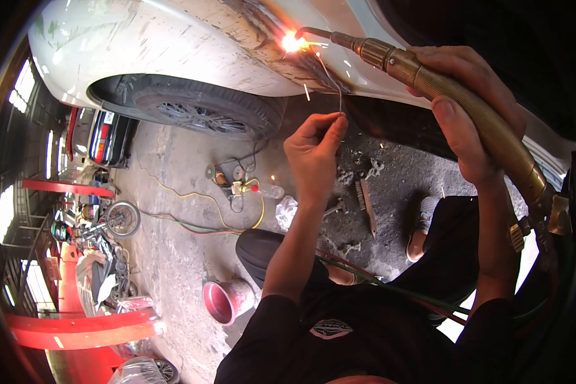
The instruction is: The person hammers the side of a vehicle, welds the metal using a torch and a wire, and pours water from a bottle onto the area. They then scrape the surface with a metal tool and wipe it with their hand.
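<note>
In my right hand [473, 115] is a brass gas welding torch [464, 102], its fingers wrapped round the ribbed handle. The torch's bent tip [313, 32] meets a bright glow at a scorched, browned seam on the white car body [173, 38], and sparks fly from it. My left hand [317, 144] pinches a thin welding rod [335, 86] between thumb and fingers. The rod's far end reaches up close to the glowing spot, just below the flame. Glare hides the exact point where rod, flame and metal meet.
A car wheel [208, 109] sits left of the work. On the floor lie a wire brush [368, 208], a power tool [223, 179], a clear bottle [270, 191] and a yellow cord. A red bucket [227, 301] stands near my knee. Hoses [390, 285] cross my lap. A motorcycle [105, 256] stands farther off.
</note>
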`<state>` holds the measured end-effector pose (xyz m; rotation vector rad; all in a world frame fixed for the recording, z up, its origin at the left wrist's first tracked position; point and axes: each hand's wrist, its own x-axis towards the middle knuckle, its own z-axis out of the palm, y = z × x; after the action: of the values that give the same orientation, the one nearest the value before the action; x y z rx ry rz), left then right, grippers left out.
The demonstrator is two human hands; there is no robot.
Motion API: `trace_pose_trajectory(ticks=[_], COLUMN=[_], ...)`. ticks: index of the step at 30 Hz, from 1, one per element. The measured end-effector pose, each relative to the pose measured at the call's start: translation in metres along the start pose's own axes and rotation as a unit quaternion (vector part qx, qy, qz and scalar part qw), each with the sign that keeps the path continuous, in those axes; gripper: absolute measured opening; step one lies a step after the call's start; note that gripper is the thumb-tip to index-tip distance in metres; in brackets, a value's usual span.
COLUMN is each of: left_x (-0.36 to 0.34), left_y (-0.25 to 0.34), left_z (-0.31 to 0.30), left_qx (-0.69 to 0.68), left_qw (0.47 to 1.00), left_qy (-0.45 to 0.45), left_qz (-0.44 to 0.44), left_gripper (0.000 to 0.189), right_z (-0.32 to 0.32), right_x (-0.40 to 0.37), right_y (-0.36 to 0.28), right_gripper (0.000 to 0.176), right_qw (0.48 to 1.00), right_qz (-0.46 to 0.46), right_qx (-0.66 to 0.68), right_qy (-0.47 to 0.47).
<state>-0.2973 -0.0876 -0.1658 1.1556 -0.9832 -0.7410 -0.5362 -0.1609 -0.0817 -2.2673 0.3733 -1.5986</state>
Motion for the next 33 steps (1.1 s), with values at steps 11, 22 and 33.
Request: trace_pose_trajectory(ticks=[11,22,33], left_x=[-0.01,-0.018,-0.064], left_y=[-0.007,-0.02,-0.058], left_z=[0.001,-0.007,-0.042], left_qx=[-0.001,0.011,-0.087], left_qw=[1.0,0.999,0.985], left_qy=[-0.001,-0.01,0.061], left_qz=[-0.029,-0.041,-0.139], left_gripper=[0.013,0.012,0.015], right_z=[0.002,0.0,0.045], right_x=[-0.002,-0.002,-0.022], right_y=[0.0,0.002,-0.019], right_gripper=[0.037,0.039,0.038], right_qw=[1.0,1.0,0.989], right_qz=[0.014,-0.004,0.082], right_qx=[0.004,-0.008,0.124], right_qy=[-0.003,-0.002,0.007])
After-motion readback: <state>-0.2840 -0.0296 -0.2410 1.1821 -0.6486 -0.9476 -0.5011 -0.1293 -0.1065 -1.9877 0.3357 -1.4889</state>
